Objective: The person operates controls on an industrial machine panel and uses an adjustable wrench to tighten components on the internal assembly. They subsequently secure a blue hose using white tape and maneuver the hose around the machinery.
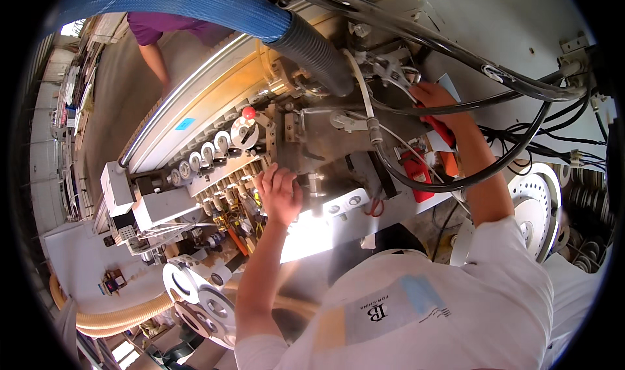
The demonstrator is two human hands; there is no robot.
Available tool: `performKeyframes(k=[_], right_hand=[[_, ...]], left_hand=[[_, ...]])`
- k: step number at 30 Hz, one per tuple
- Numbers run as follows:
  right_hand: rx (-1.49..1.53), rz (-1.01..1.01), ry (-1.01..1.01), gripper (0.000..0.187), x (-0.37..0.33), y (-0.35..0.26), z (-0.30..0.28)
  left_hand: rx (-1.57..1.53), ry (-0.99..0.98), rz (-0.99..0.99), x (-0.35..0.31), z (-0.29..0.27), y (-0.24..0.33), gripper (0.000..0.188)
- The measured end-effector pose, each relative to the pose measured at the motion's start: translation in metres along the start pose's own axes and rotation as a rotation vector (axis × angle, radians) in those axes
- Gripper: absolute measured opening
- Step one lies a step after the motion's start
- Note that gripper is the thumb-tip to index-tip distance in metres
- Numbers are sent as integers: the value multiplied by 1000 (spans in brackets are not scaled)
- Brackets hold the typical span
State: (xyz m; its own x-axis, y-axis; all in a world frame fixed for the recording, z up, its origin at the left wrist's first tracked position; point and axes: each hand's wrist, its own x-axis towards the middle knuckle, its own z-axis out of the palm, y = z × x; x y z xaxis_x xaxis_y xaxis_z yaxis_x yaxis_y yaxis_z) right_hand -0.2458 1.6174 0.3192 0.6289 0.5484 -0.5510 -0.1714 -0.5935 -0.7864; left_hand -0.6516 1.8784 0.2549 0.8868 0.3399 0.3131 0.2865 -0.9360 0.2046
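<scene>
My right hand [435, 99] is closed around a tool with a red handle [444, 133]. Its silver head [392, 72] reaches into the metal fittings below the grey ribbed hose end; it looks like a wrench, but my fingers cover part of it. Lower and to the left, my left hand [278, 191] rests on the machine with its fingers loosely bent and slightly apart, holding nothing I can see. Close by are a metal bracket [293, 128] and a row of brass-coloured fittings [224, 194]. A red object [416, 172] sits on the machine below my right hand.
A thick blue hose [195, 6] crosses the top left. Black hoses [456, 185] loop around my right forearm. A red knob [249, 113] stands beside several round rollers [207, 151]. Someone in a purple shirt [172, 26] stands across the machine. A white perforated wheel [530, 204] is at right.
</scene>
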Motion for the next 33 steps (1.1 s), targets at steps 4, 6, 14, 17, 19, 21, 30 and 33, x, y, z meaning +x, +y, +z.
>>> performKeyframes(k=[4,6,14,17,19,21,30,33], right_hand=[[199,-86,88,31,-28,28,24],[282,-94,94,30,-26,19,42],[259,-208,172,31,5,-16,115],[235,-318,260,27,60,34,140],[242,-311,280,28,67,31,152],[243,-312,301,30,71,27,156],[162,-249,109,37,50,-11,110],[-21,-242,12,46,40,-16,43]], left_hand=[[-2,23,17,-2,3,-3,28],[-13,14,14,0,0,-2,25],[2,24,13,-3,1,-5,29],[0,13,24,4,0,-1,28],[2,13,12,3,0,-1,28],[5,8,5,0,-1,-1,28],[29,-1,-4,-6,0,-1,28],[7,12,-3,-2,0,0,24]])
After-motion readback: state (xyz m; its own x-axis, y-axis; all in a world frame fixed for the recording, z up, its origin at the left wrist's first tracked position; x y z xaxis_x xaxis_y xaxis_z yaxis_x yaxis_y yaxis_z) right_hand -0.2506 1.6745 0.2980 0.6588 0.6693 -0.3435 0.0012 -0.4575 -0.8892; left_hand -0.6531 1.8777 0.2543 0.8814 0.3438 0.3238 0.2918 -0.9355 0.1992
